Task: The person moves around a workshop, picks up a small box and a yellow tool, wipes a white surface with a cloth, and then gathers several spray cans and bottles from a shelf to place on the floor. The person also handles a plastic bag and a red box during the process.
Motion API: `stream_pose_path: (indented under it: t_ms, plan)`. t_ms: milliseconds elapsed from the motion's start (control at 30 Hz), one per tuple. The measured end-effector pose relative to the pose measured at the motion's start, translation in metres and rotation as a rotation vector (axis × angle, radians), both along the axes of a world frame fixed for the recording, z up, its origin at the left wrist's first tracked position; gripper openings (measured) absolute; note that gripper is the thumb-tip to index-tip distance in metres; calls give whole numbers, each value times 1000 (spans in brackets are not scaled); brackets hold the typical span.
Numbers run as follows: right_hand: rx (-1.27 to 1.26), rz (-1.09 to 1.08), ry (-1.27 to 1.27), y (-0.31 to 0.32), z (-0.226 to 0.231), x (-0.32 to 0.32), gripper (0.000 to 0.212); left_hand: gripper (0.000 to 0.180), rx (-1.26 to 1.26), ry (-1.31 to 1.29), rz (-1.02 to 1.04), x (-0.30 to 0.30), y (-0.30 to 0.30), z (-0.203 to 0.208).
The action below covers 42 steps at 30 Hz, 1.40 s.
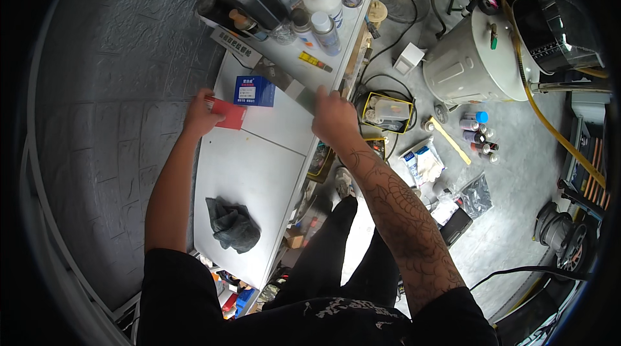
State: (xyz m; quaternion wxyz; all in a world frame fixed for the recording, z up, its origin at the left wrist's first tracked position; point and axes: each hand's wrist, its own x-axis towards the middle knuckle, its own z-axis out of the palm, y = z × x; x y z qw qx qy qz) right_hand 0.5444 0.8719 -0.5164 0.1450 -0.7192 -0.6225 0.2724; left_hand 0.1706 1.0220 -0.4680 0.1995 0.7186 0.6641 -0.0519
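Observation:
On the white bench top, my left hand grips a small red box by its left end, thumb on top. Just beyond it stands a blue and white carton. My right hand is at the bench's right edge, fingers curled in. A grey, flat-sided piece reaches up to those fingers; what they close on is partly hidden. In line with that piece lies a dark grey box. A yellow and red slim item rests farther back.
Several bottles and jugs crowd the bench's far end. A crumpled dark cloth lies at the near end. Right of the bench, the floor holds a yellow-rimmed bin, a yellow-handled hammer, spray cans, hoses and a large white tank.

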Motion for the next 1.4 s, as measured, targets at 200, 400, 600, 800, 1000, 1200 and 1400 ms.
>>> stream_pose_path:
  t_ms: [200,400,600,800,1000,1200,1400]
  plan:
    - [-12,11,-3,2,-3,-1,46,81,357,-390,280,49,-46,90]
    - [-76,-6,8,3,-3,-2,50,83,423,-88,111,105,-22,78]
    - [-95,7,-12,4,-1,-4,52,91,359,54,46,113,-23,87]
    - [-104,-2,-5,3,-2,-3,55,101,470,48,193,134,-43,66]
    - [-114,0,18,4,-2,-1,58,137,657,-519,349,114,-73,2]
    - [-81,-37,16,2,2,-2,48,138,469,-870,670,143,-80,-103]
    - [-106,-57,35,3,7,-3,48,97,572,-898,732,153,-45,-125]
